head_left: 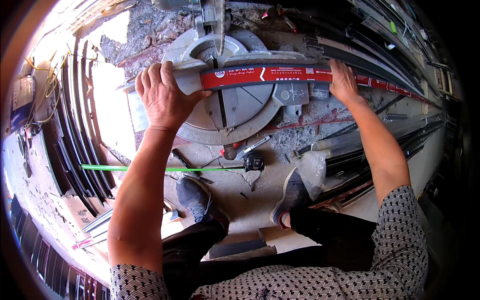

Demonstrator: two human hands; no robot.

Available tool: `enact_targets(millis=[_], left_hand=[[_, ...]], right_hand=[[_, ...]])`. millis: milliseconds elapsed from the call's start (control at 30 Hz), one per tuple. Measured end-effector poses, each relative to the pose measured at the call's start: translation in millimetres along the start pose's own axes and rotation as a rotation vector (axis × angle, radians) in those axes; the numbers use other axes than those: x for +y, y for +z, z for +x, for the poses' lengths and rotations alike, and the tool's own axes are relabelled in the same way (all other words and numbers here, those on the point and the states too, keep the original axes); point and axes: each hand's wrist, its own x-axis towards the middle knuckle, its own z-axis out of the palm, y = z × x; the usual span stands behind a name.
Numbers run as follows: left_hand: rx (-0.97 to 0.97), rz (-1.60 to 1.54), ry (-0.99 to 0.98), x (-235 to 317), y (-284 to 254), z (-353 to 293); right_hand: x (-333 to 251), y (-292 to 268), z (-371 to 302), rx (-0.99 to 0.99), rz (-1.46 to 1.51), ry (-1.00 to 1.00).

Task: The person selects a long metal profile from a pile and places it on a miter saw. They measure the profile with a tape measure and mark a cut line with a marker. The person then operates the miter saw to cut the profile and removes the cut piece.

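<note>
A long dark profile bar with a red printed film lies across the round turntable of a miter saw, along its fence. My left hand has its fingers curled over the fence's left part. Its thumb reaches out to the bar's left end and touches it. Farther along the bar, my right hand is closed around it, and the bar runs on to the right past that hand. Above the turntable, the saw blade is raised, clear of the bar.
A tape measure lies on the floor with its green blade drawn out leftward. A marker pen is beside it. Dark profiles lie at the left, and more profiles at the right. Clear plastic film sits by my right shoe.
</note>
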Motion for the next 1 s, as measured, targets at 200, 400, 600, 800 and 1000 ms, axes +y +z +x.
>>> enact_targets(millis=[200, 400, 600, 800, 1000], left_hand=[[-0.007, -0.041, -0.021, -0.9, -0.6, 0.4], [-0.018, -0.120, -0.051, -3.1, -2.9, 1.5], [0.006, -0.197, -0.053, -7.9, -2.7, 1.8], [0.039, -0.251, -0.038, -15.0, 1.9, -0.2], [0.058, -0.265, -0.016, -18.2, 3.8, -2.1]], right_hand=[[-4.8, -5.6, 1.0, -0.015, 0.005, 0.012], [-7.3, -5.7, 0.0, 0.005, -0.003, 0.002], [-4.8, -2.6, -1.0, 0.008, 0.009, 0.000], [-2.4, -1.2, 0.2, 0.007, -0.005, 0.001], [-3.6, -0.7, -2.0, 0.025, -0.018, -0.002]])
